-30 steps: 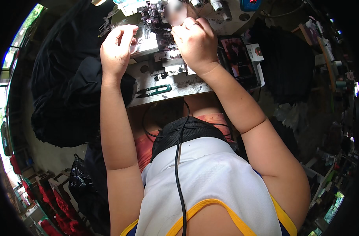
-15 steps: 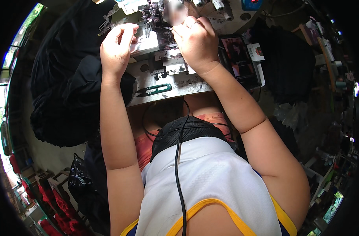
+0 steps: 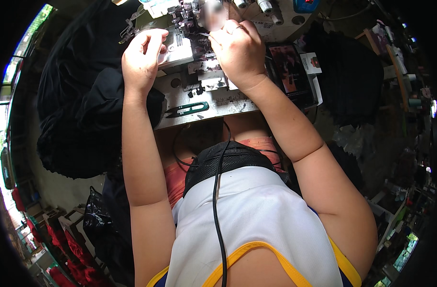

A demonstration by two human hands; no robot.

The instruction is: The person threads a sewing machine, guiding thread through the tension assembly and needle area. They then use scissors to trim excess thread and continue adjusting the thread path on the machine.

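An opened-up sewing machine [image 3: 195,51] stands at the front of the worktable, its metal parts showing under a bright light. My right hand [image 3: 241,57] is closed at the machine's right side, gripping thin metal tweezers [image 3: 204,34] whose tips point left into the mechanism. To the left, my left hand [image 3: 141,62] hovers beside the pale machine plate [image 3: 180,53], its fingers curled together. Whatever its fingertips may pinch is too small to make out. Green-handled thread snips [image 3: 189,109] lie on the table's near edge, below both hands and untouched.
Right of my right wrist, a dark-framed screen [image 3: 286,67] stands next to a small white box [image 3: 311,63]. Black fabric [image 3: 84,115] is heaped to the left, with more dark cloth [image 3: 357,86] at right. A black cable [image 3: 216,191] runs down my front.
Both hands hold almost the same position, and the tweezers stay in the mechanism. The picture on the screen has changed.
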